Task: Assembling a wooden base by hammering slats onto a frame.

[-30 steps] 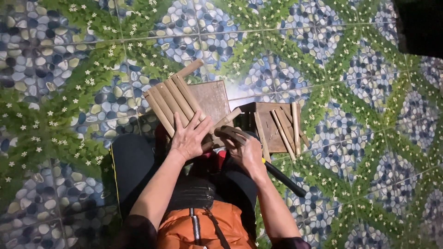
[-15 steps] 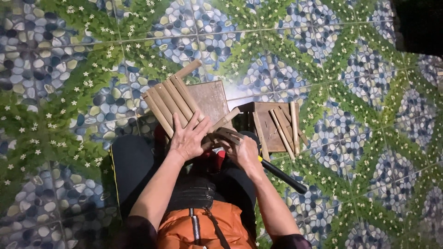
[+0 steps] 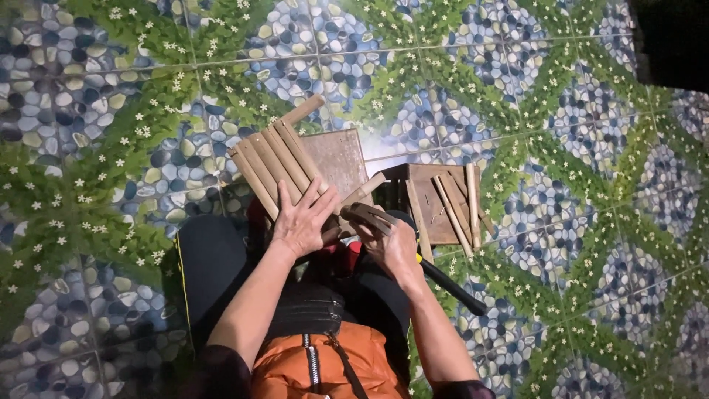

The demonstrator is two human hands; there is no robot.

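Centre of frame: your left hand (image 3: 301, 222) lies flat, fingers spread, pressing the slat panel (image 3: 275, 164) that slants toward upper left. Your right hand (image 3: 391, 244) has its grip closed around a stick (image 3: 367, 215) just right of it. A hammer (image 3: 450, 284) lies lower right; loose sticks (image 3: 456, 203) rest on the block (image 3: 432, 193) on the tiled floor (image 3: 591, 148).

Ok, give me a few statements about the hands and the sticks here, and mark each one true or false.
1. The left hand rests on a row of sticks. True.
2. The right hand is empty. False: it holds a stick.
3. More sticks lie on a wooden block to the right. True.
4. The floor is plain grey concrete. False: it is tiled with a pebble and leaf pattern.
5. A black handle shows below the right hand. True.
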